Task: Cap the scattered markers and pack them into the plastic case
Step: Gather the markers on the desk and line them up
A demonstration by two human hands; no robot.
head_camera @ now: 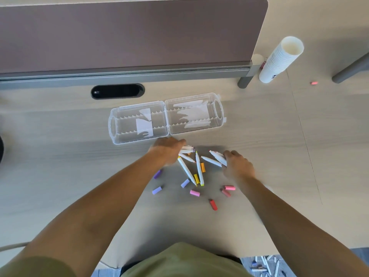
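Caps [194, 192] lie loose nearest us; we seem to be gathering markers [199, 168], left hand [167, 150] and right hand [237, 166] both gripping some, so next we fit matching caps.

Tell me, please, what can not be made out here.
- Head view, left hand: how many markers it grips; its fingers cover their ends.
- Head view, right hand: the ends of the markers it holds, hidden under its fingers.
- Head view, pink piece far right: too small to identify.
- Head view, pens at the bottom edge: blurred, cut off.
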